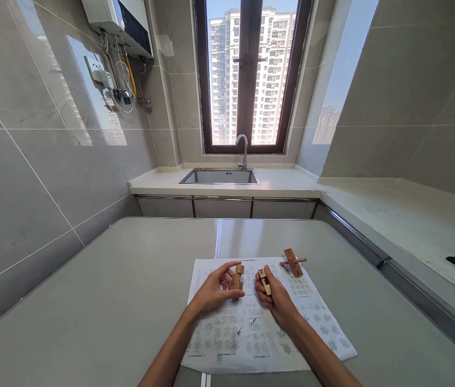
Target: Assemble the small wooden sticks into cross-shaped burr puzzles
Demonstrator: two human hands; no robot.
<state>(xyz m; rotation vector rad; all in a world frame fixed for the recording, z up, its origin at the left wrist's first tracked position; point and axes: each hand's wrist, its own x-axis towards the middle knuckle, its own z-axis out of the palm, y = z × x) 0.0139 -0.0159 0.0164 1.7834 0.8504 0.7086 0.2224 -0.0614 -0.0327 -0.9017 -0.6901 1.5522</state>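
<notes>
the left hand [216, 290] pinches a notched light-brown wooden puzzle block [238, 277] upright over the white printed instruction sheet [247, 344]; the right hand [272, 293] grips a smaller wooden puzzle bar [265, 281] just beside it. a crossed wooden puzzle assembly [293, 262] lies near the sheet's far right corner on the grey table [102, 301].

Printed diagrams on the paper sheet [251, 328] too small and blurred.

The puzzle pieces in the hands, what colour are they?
Light tan wood, clearest in the head view.
</notes>
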